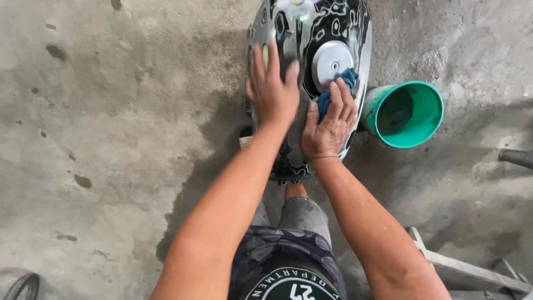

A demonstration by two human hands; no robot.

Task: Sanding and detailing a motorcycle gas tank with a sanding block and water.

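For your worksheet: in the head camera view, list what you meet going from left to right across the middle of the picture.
Bare concrete floor → left hand flat on the glossy tank → right hand pressing a blue cloth → green bucket.

The scene is seen from a single camera worn on the head, pointed steeply down at the concrete floor (111, 139). Both forearms and a shiny tank (311, 33) are framed at close range.
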